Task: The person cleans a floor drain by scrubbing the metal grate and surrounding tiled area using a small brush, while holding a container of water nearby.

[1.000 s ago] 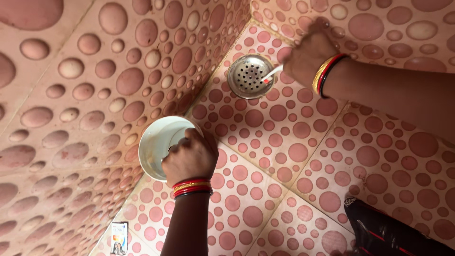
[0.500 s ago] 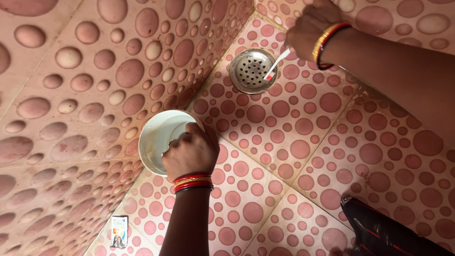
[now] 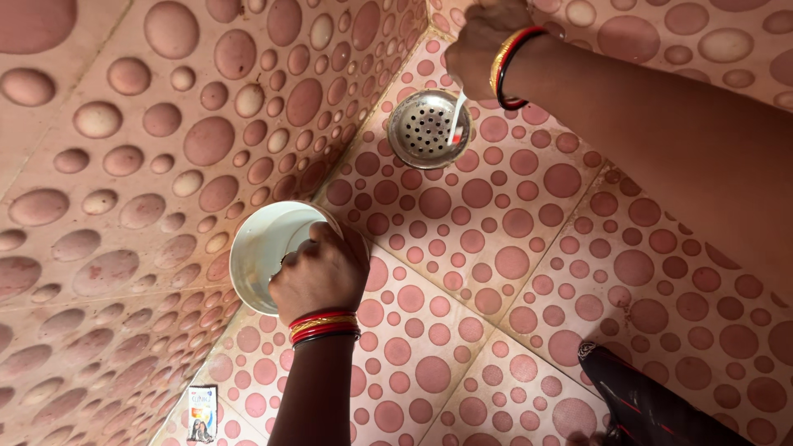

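Head view, looking down at a floor corner. Left hand [image 3: 318, 277] is clenched over the near rim of a white bowl [image 3: 264, 252], fingers curled over the edge and into it; wrist carries red and gold bangles [image 3: 324, 325]. The bowl sits at the foot of the left wall [image 3: 149, 149], touching or just beside the wall/floor joint — exact contact cannot be told. The bowl's inside looks pale and wet; contents not clear.

Right hand [image 3: 479, 45] is at the top edge of the view, closed in a grip on a thin white tool [image 3: 457, 116], prob. a small brush. The tool points down, with its tip on the round steel drain cover [image 3: 425, 128]. The tip shows a small red mark. The drain cover is perforated, set in the corner where both walls meet the floor [image 3: 496, 248]. The right wrist also carries gold, red and black bangles [image 3: 505, 62].

Bowl and drain cover are well apart, both along the left wall. A small printed sachet [image 3: 202, 413] lies flat at the bottom left, near the wall. Dark cloth [image 3: 652, 400] with red lines shows at the bottom right — part of the person's clothing, by the look of it.
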